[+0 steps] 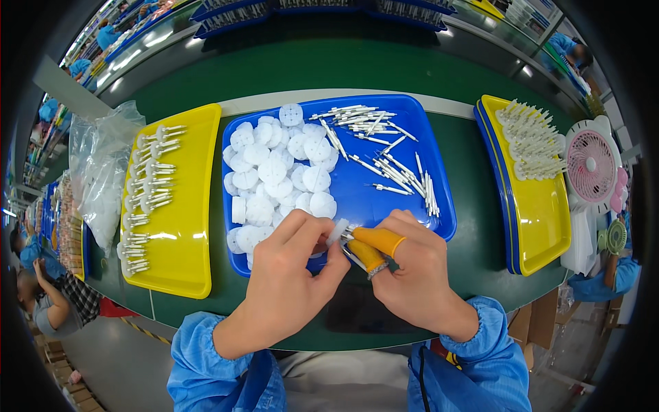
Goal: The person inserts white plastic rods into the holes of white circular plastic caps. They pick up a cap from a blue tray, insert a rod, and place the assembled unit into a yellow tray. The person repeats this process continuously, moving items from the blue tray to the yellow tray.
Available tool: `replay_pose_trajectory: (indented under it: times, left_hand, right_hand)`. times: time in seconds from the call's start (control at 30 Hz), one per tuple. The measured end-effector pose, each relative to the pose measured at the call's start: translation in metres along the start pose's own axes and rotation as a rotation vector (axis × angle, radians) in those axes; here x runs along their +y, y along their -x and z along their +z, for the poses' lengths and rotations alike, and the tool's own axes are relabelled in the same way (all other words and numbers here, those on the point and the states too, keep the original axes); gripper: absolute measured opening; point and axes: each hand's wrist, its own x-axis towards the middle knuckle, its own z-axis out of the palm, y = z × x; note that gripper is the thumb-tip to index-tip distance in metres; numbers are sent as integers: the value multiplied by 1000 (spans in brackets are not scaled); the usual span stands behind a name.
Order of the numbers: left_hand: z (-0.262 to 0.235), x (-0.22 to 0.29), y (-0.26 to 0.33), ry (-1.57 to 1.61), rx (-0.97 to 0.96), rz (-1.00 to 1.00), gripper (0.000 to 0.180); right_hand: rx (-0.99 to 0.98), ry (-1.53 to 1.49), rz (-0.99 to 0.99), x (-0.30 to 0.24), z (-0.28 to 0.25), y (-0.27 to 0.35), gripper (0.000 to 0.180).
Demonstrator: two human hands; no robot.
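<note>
My left hand (285,278) pinches a white plastic disc (336,233) edge-on between thumb and fingers. Against it, my right hand (422,271) closes on thin white-and-metal pins (353,257); how many is hidden by the fingers. Yellow finger cots (376,240) cover two of the right fingertips. Both hands meet over the front edge of a blue tray (445,213). On the tray's left lies a heap of round white slotted discs (274,161). Loose white pins with metal tips (398,170) are scattered over its right side.
Left stands a yellow tray (192,226) with rows of discs fitted with pins (151,172), beside a clear plastic bag (103,165). At right, another yellow tray (546,233) on stacked blue ones bears similar assemblies (528,137). A pink-and-white fan (590,161) adjoins it. Other people sit farther off.
</note>
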Motion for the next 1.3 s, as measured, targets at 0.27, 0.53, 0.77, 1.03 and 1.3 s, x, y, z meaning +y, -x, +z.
replay_pose_trajectory:
  times: [0.27, 0.53, 0.77, 1.03, 1.3]
  left_hand:
    - [-4, 1, 4, -88, 39, -36, 20]
    - [-78, -52, 6, -363, 531, -115, 17]
    - [-166, -127, 63, -698, 666, -387, 14]
    - [-169, -146, 60, -773, 630, -463, 16]
    - [-145, -120, 54, -832, 642, -244, 22]
  right_hand:
    - [-2, -76, 119, -6, 4, -13, 19]
    - [-28, 519, 177, 56, -15, -14, 29]
    - [-47, 435, 230, 55, -7, -11, 25]
    - [30, 320, 352, 42, -13, -6, 28]
    - [21, 254, 200, 44, -17, -4, 31]
